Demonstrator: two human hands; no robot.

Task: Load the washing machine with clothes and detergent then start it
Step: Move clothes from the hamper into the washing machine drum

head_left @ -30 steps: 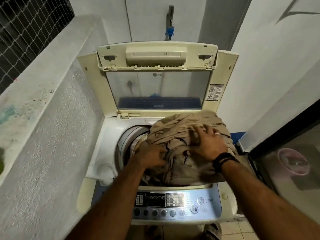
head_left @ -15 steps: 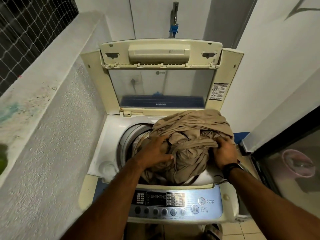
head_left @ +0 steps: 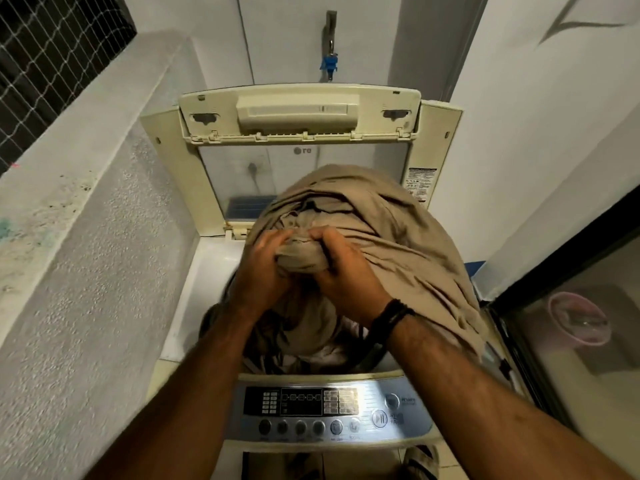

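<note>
A top-loading washing machine (head_left: 204, 299) stands before me with its lid (head_left: 301, 112) raised against the back wall. A big tan cloth (head_left: 391, 216) is bunched above the drum opening and drapes over the right rim. My left hand (head_left: 263, 271) and my right hand (head_left: 346, 271) both clutch a wad of this cloth, side by side, above the drum. Other clothes (head_left: 325, 355) lie dark and pale inside the drum below. The control panel (head_left: 329, 410) with buttons runs along the front edge.
A rough concrete wall (head_left: 86, 271) with netting above it hems in the left. A blue tap (head_left: 329, 64) sits on the wall behind the lid. A glass door (head_left: 571, 341) with a pink bowl behind it stands at the right.
Both hands came together at the middle and lifted the tan cloth higher out of the drum; it now hides much of the lid's window.
</note>
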